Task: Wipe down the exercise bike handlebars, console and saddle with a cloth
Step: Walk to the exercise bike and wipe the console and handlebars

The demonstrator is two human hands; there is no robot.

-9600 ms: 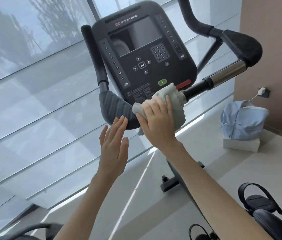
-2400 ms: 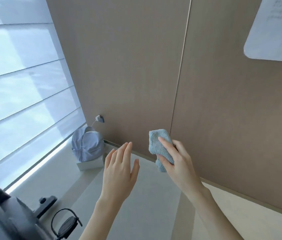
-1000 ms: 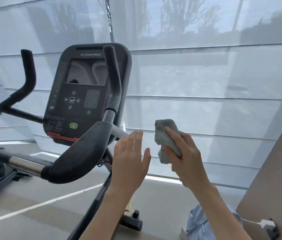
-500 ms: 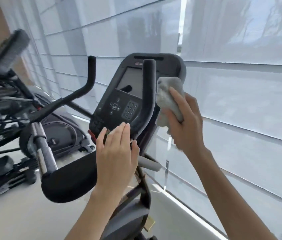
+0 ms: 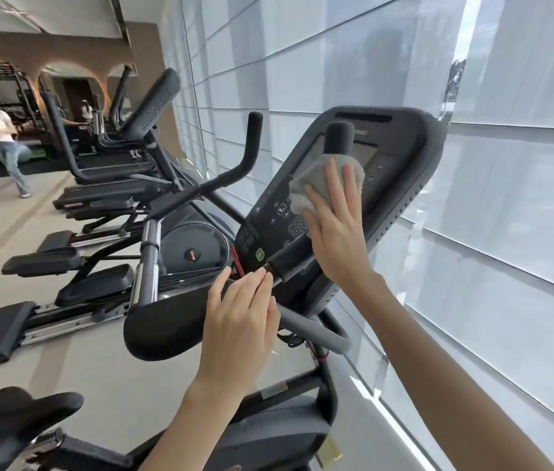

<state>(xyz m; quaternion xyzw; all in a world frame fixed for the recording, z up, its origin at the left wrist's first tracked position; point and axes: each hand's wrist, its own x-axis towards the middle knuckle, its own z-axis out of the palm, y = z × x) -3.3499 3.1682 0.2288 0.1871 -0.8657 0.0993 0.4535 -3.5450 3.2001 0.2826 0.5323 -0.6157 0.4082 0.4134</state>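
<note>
The bike's dark console point(image 5: 401, 171) fills the upper middle of the head view. My right hand point(image 5: 336, 229) presses a grey cloth point(image 5: 309, 185) flat against the console's screen with straight fingers, just beside the upright right handlebar grip point(image 5: 339, 137). My left hand point(image 5: 241, 321) hovers open with straight fingers in front of the padded handlebar rest point(image 5: 163, 328), its fingertips near the console's lower edge. The black saddle point(image 5: 7, 416) shows at the bottom left corner.
White window blinds point(image 5: 506, 198) run along the right side. A row of other exercise machines point(image 5: 105, 205) stretches away on the left. A person point(image 5: 3, 137) moves at the far left back. Pale floor point(image 5: 82, 368) lies between the bike and the machines.
My right hand has brought the cloth from the console's right edge onto its screen. My left hand stays near the console's lower edge, in front of the padded rest. The view has swung left.
</note>
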